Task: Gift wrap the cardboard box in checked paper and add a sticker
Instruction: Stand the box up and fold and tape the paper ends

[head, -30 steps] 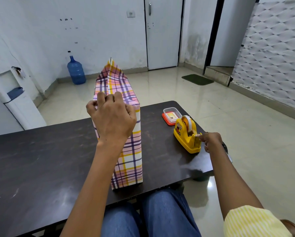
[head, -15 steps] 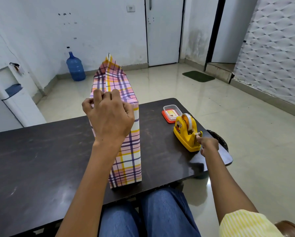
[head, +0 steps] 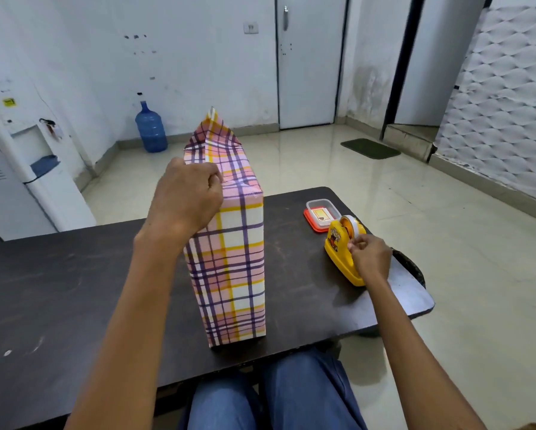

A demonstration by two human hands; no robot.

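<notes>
Head view, looking down over both forearms. Cardboard box (head: 229,259) wrapped in pink, yellow and purple checked paper (head: 235,162), standing upright on its narrow end near the front edge of the dark bench (head: 58,290), roughly mid-width. Far end flap of the paper folded to a point and sticking up above the top. Left grip (head: 187,193) clenched at the near top edge of the box, fingers curled and thumb pressed against them, pinching the folded paper at that edge. Right grip (head: 369,259) well apart from the box, at the yellow tape dispenser (head: 338,259) near the bench's right end, fingertips (head: 353,243) pinched together on the tape (head: 352,226) just below the roll. Small clear tub (head: 321,209) with a red rim just beyond the dispenser, close to the far right corner. Blue-jeaned knees (head: 291,395) under the front edge. On the pale tiled floor behind: blue water jug (head: 151,128) against the wall, white water cooler (head: 27,156) at the left, dark mat (head: 370,148) by a doorway, closed white door (head: 307,63) beyond.
</notes>
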